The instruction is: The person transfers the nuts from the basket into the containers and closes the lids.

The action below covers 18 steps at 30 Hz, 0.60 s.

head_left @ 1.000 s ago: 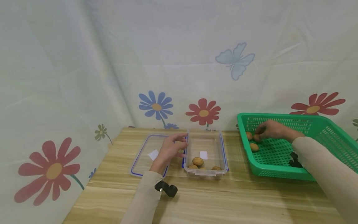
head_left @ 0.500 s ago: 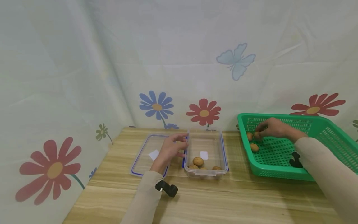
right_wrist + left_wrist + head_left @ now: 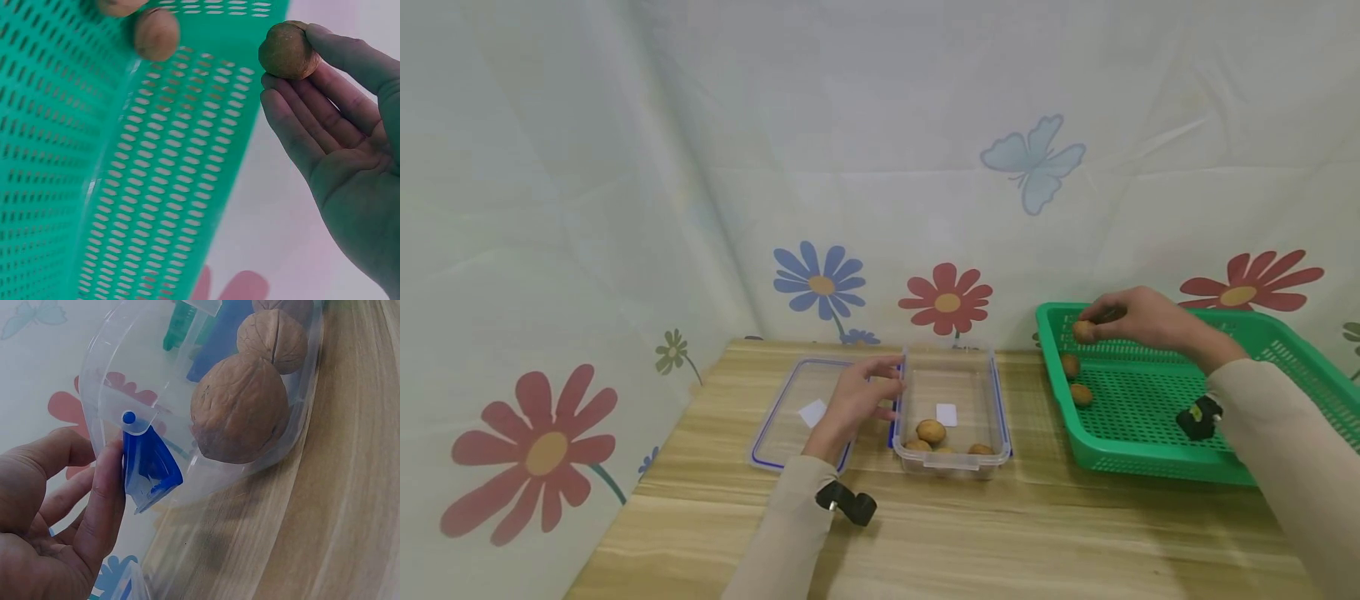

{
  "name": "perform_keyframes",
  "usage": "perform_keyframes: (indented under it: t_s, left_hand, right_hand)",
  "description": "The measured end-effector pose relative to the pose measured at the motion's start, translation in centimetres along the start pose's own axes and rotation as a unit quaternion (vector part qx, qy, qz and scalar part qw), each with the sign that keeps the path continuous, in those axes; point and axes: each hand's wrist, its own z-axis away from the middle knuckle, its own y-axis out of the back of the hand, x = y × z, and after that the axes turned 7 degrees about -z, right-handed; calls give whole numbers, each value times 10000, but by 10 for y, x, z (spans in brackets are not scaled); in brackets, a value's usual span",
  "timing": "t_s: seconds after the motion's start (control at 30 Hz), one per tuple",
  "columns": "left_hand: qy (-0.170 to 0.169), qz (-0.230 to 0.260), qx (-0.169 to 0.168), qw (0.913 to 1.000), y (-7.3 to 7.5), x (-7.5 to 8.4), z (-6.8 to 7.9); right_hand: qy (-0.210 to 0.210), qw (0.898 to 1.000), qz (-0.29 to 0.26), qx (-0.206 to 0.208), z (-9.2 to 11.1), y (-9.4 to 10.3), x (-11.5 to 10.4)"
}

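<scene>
My right hand [image 3: 1150,318] pinches a walnut [image 3: 1083,332] between thumb and fingertips, up at the rim height of the green plastic basket [image 3: 1078,437]. In the right wrist view the held walnut [image 3: 289,50] shows plainly near the basket's edge. Two walnuts [image 3: 1081,395] lie at the basket's left end. My left hand [image 3: 855,400] touches the left side of a clear plastic box [image 3: 951,379], fingers relaxed. The left wrist view has its fingertips against the blue latch [image 3: 150,465]. Several walnuts [image 3: 240,409] lie at the box's near end.
The box's clear lid [image 3: 778,417], with a blue seal and a white label, lies flat on the wooden table [image 3: 962,533], left of the box. A flower-printed cloth [image 3: 880,200] hangs behind the table.
My right hand has lifted a walnut from the basket's floor up to about rim height. My left hand and the box have stayed in place.
</scene>
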Motion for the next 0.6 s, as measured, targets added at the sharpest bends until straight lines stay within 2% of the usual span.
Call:
perform_keyframes:
  t_s: [0.3,0.6]
  left_hand:
    - [30,-55,33,10000,0,0,0]
    - [13,-45,16,10000,0,-2,-1]
  right_hand:
    - [97,9998,-134,145,6,5,-25]
    - [222,9989,-249,328,15,0,-54]
